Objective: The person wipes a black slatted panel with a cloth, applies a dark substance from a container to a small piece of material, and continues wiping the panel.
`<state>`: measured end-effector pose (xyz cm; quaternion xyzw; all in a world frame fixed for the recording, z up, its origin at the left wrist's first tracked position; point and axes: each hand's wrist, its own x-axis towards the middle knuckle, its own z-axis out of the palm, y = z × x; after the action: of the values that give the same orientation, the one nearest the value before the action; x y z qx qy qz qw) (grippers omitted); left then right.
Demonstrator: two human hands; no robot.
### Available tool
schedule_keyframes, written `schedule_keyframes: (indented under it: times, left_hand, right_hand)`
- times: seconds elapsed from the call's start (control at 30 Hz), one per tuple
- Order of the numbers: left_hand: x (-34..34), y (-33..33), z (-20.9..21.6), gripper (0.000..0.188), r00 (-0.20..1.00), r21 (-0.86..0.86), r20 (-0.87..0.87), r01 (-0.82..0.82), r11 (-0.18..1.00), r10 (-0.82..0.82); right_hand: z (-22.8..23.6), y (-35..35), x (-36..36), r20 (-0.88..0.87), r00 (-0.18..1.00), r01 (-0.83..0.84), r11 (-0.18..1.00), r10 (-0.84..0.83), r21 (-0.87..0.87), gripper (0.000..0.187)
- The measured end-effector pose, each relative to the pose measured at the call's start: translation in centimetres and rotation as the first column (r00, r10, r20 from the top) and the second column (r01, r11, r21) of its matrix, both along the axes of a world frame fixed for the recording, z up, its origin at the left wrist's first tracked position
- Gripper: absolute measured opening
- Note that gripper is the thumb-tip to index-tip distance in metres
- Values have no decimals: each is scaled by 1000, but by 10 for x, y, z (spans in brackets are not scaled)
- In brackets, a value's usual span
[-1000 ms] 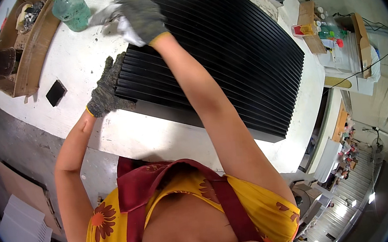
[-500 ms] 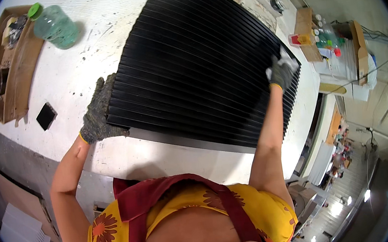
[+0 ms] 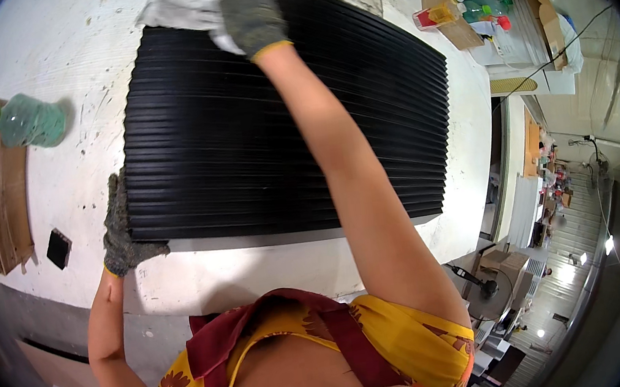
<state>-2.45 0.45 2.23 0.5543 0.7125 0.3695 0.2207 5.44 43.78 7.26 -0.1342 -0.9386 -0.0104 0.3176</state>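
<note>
A black ribbed panel [image 3: 221, 150] lies flat on the white table. My left hand [image 3: 128, 237], in a dark grey knitted glove with a yellow cuff, grips the panel's near left corner. Its fingers run along the left edge and its thumb lies along the front edge. My right hand [image 3: 253, 18], gloved alike, is stretched out over the far part of the panel. It is closed on a white cloth [image 3: 185, 5], which is bunched against the ribs and hangs over the panel's far left corner. The right fingertips are partly hidden by the cloth.
On the white table [image 3: 93, 165] at left stand a green-capped bottle [image 3: 34, 122] and a cardboard box [image 3: 13, 204] holding odds and ends. A small black square piece [image 3: 59, 249] lies nearby. Another cardboard box [image 3: 452, 32] with bottles stands at far right. A fan [image 3: 486, 292] is below right.
My right hand has swept the cloth from the panel's right end to its far left. My left hand stays at the near left corner. The whole view has shifted.
</note>
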Motion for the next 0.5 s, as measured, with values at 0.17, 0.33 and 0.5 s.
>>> schedule_keyframes:
  times: [0.17,0.33,0.5]
  left_hand:
    - [-1,-20,-19,136,996,-24,88,-19,1000,22]
    - [-8,-12,12,141,970,-61,224,109,992,-92]
    - [-4,-10,1,132,999,-51,-42,4,999,-6]
  right_hand:
    - [17,69,171,362,727,585,802,-583,116,31]
    - [-3,182,371,398,216,927,316,-891,204,30]
    - [-2,211,421,395,538,789,610,-744,74,50]
